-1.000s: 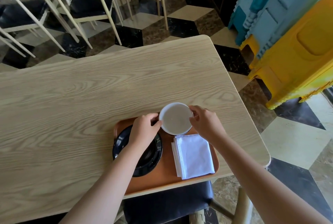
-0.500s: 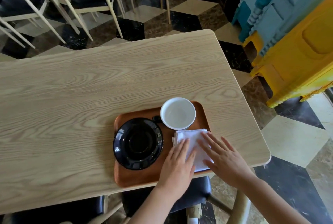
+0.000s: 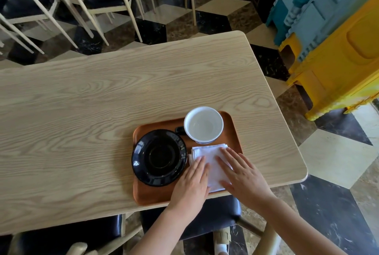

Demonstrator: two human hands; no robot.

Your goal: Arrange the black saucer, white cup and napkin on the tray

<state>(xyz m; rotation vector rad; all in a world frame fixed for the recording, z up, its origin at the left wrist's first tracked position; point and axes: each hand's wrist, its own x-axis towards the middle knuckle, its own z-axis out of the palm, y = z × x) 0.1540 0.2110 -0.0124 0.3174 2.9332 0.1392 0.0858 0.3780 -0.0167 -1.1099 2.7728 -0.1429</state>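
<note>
Both hands flat on the napkin, left hand and right hand spread, fingers extended, gripping nothing; napkin at the tray's near right; black saucer left; white cup behind, on the desk.

Light wood-grain table, orange-brown tray lying near its front edge

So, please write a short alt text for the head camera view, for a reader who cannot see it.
Both hands, left hand and right hand, lie flat on a folded white napkin on an orange-brown tray. A black saucer sits empty beside it and a white cup stands behind, on a light wooden table.
</note>
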